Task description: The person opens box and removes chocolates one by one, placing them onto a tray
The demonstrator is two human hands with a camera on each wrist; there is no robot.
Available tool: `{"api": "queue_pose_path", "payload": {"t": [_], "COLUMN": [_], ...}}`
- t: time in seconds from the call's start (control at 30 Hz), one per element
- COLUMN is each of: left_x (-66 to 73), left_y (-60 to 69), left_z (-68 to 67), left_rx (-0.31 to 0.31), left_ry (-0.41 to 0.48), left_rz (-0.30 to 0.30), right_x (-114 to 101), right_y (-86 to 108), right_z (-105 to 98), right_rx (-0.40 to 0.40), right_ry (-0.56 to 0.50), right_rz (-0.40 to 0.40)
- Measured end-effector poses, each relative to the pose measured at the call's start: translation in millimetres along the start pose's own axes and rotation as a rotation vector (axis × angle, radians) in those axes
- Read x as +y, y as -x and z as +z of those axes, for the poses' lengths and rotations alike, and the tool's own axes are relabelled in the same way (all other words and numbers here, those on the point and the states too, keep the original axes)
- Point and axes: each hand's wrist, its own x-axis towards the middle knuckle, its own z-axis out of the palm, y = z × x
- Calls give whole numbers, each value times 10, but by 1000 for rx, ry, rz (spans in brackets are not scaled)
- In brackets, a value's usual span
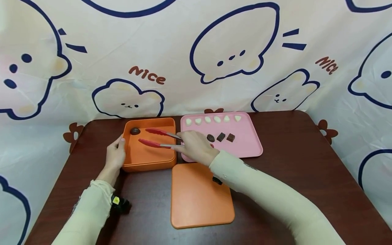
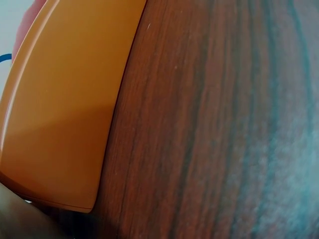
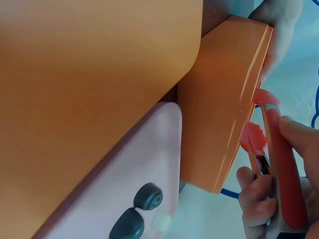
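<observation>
My left hand point(image 1: 115, 154) grips the left wall of an orange box point(image 1: 150, 165), its thumb at the rim. In my right hand point(image 1: 197, 144) is a pair of tongs point(image 1: 157, 132) with red tips and metal arms. The tips point(image 3: 253, 135) are spread apart above the box, with nothing between them. One round dark chocolate point(image 1: 135, 131) lies in the box's far left corner. To the right, a pink tray point(image 1: 245, 146) carries a row of white pieces point(image 1: 217, 119) and dark chocolates point(image 1: 221, 137), partly hidden by my right hand.
A flat orange lid point(image 1: 200, 204) lies on the dark wooden table point(image 1: 147, 207), in front of the tray and box. Behind the table hangs a printed cloth point(image 1: 177, 41) with cartoon outlines. My right forearm passes over the lid's far right corner.
</observation>
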Motion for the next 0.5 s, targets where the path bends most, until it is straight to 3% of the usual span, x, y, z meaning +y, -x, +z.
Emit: {"api": "queue_pose_path", "payload": {"t": [0.17,0.5], "left_x": [2,4], "left_y": [1,-9], "left_z": [-8,-6], "left_rx": [4,-1], "left_ry": [-4,-11], "left_rz": [-14,14], "right_x": [-105,-243], "right_y": [-152,-388], "right_z": [35,53], "right_rx": [-61,-85], "right_ry": [58,181], "right_rz": [5,16]}}
